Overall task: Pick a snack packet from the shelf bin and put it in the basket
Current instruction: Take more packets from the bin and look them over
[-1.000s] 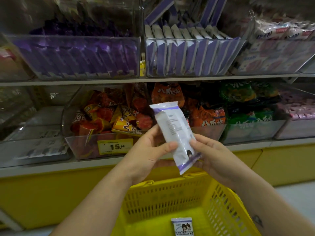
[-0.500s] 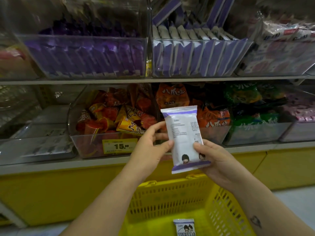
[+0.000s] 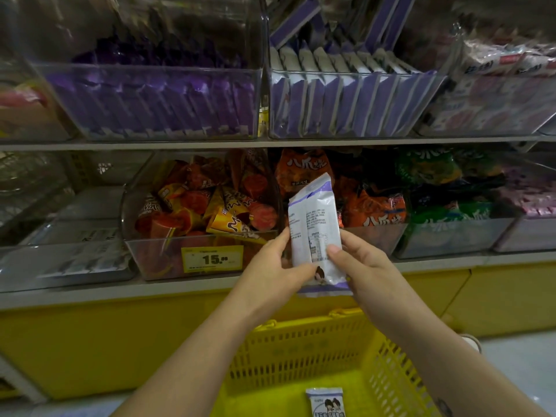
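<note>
You hold the snack packet in both hands, just above the far rim of the yellow basket. Your left hand pinches its left edge with the thumb across the lower front. Your right hand grips the right edge, thumb pressed on the printed panel and fingers behind, so neither hand is free.

The packet stands nearly upright, its top leaning a little right, with the small-print side turned towards you. That hold looks meant for checking the label, not for carrying. Pinching at the edges keeps most of the text uncovered.

The basket sits low beneath your forearms with its mouth open upward. The packet hangs over its far wall and not over its floor, so you probably need to bring it down and towards you before letting go.

A similar-looking packet already lies flat on the basket floor, at its near side. High above the basket, a clear shelf bin holds matching white-and-purple packets standing on edge in a row, each easy to pull out. The picking looks done, and the placing is not yet done.
</note>
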The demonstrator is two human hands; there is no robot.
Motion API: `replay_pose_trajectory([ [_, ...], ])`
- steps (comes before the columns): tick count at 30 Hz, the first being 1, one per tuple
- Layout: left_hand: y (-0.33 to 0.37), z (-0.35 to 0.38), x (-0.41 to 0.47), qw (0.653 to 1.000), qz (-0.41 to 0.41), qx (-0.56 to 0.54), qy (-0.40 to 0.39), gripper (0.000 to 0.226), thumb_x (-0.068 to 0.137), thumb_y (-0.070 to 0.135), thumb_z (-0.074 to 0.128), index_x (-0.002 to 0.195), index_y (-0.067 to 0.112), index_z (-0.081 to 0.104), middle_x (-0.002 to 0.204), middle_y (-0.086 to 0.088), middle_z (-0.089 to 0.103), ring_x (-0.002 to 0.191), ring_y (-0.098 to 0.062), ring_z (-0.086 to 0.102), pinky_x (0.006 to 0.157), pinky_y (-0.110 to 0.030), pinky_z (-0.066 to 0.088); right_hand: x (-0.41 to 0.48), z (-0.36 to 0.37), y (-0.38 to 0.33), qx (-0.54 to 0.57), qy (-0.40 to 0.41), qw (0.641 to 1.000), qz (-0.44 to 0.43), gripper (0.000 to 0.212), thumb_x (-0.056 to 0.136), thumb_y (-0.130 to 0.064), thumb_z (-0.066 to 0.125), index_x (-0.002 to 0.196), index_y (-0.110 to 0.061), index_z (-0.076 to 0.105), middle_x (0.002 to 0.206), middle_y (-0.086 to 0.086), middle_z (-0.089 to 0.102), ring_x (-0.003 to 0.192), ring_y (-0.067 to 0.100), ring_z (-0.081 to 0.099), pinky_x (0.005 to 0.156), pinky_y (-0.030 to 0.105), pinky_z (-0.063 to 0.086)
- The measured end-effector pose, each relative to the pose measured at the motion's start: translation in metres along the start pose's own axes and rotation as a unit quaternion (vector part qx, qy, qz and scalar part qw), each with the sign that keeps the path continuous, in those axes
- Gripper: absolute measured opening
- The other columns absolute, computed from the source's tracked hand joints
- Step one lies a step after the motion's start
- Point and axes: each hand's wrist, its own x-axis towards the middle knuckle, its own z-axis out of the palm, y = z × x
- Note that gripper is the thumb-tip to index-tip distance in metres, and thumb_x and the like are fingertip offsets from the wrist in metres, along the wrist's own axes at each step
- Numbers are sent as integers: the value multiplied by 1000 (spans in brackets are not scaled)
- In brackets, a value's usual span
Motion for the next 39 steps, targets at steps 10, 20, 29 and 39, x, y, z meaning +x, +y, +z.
replay_pose_trajectory([
  [10,-5,-4,2,997,-38,-63,40,56,70,24,62,125,34,58,101,15,72,94,-10,70,75,-37,60,-5,3,-5,-78,-23,996,-30,35,96,-12,53,115,-40,58,108,-13,73,99,8,69,77,19,55],
  [20,-5,-15,5,980,-81,-164,77,28,77,44,55,87,30,76,94,-3,76,84,-25,74,75,-40,54,-9,3,-14,-106,-61,992,-8,40,96,-13,53,131,-31,53,115,-15,70,105,5,66,81,17,53],
  [29,9,-18,-1,983,-29,-181,-17,56,83,23,66,131,46,49,120,4,69,108,-21,68,87,-41,56,-2,2,-31,86,-21,996,31,34,94,-14,47,127,-17,55,115,6,71,105,22,69,80,29,58],
  [39,123,-45,7,980,144,-6,136,66,63,58,74,122,56,46,119,12,65,105,-5,65,83,-27,55,5,7,-123,-518,7,814,-263,71,77,-57,64,138,-52,29,149,-29,19,143,-6,4,105,4,3],
])
